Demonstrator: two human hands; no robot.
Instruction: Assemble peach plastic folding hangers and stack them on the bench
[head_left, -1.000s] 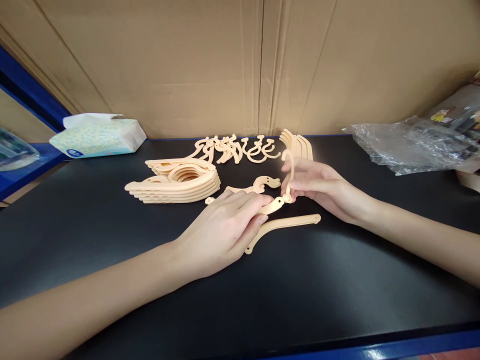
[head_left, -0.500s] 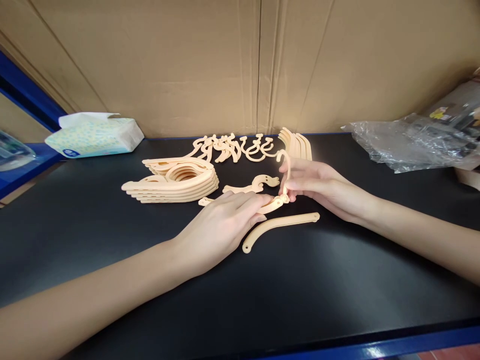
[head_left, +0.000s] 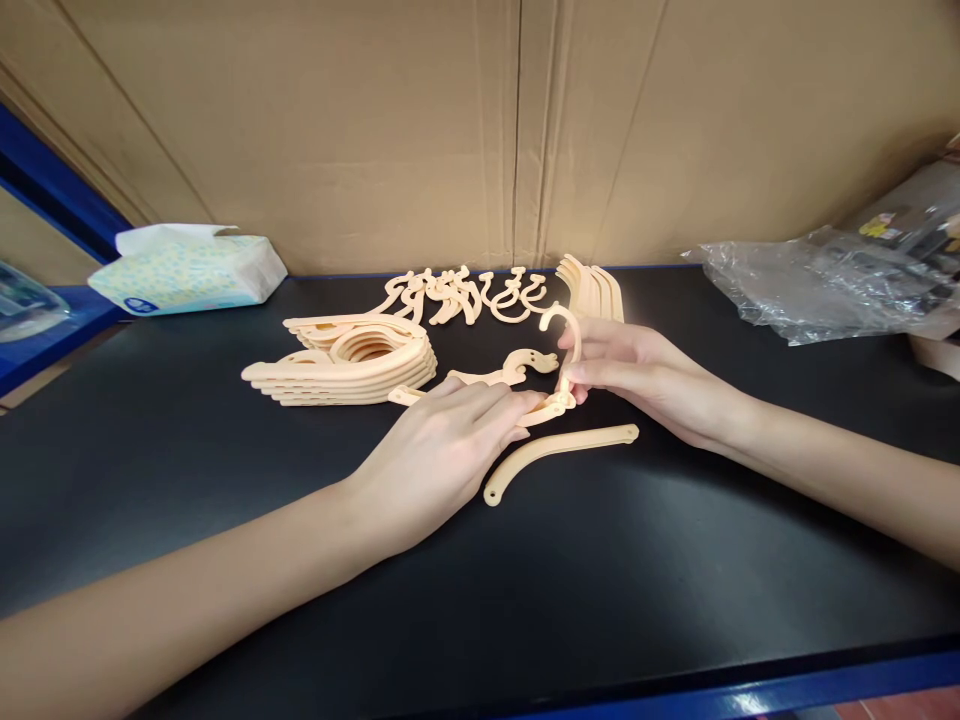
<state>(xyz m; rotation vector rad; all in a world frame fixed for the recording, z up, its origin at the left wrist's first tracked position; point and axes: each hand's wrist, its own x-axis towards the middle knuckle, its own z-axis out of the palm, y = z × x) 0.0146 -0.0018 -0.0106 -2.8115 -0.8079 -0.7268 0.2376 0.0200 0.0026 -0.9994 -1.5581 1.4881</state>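
Observation:
My left hand [head_left: 446, 450] is closed over a cream plastic hanger arm [head_left: 545, 412], its fingers hiding most of it. At that arm's right end stands a cream hanger hook [head_left: 576, 338], pinched between the thumb and fingers of my right hand [head_left: 637, 375]. The hook's base meets the arm's end; whether it is seated there cannot be made out. Just in front lies a loose curved hanger arm [head_left: 559, 450]. Behind my left fingers rests another hanger piece with a curved, holed end [head_left: 531, 362].
Folded hangers form a stack [head_left: 341, 370] at the left. Along the back lie loose hooks [head_left: 512, 295], small curved parts [head_left: 450, 295] and upright hanger arms [head_left: 592, 288]. A tissue pack [head_left: 191, 272] sits back left, a clear plastic bag [head_left: 780, 285] back right. Cardboard [head_left: 337, 130] walls the rear.
The hook in my right hand has turned, its curved tip now further left and more side-on. The arm under my left hand has shifted slightly left.

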